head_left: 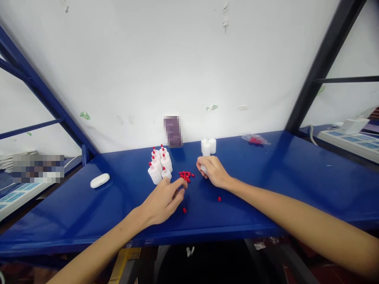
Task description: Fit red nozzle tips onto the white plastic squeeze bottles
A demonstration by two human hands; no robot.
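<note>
The right hand [215, 172] has its fingers curled around a white bottle [203, 169], mostly hidden, only a strip showing between them. The left hand [161, 201] has bent fingers, tips at the near edge of a pile of red caps [186, 174]; I cannot tell whether they pinch one. A loose cap [184, 210] lies on the near side of those fingertips. Just beyond the right fingers stand plain white bottles [212, 145], overlapping and hard to count. Left of the left fingertips and farther back are red-capped bottles [166, 162] (their contents are hidden by the white walls). Well beyond the right fingers, off to the right, a clear bag [264, 142] holds red pieces [255, 140], too small to make out. Both forearms are cut off by the frame.
</note>
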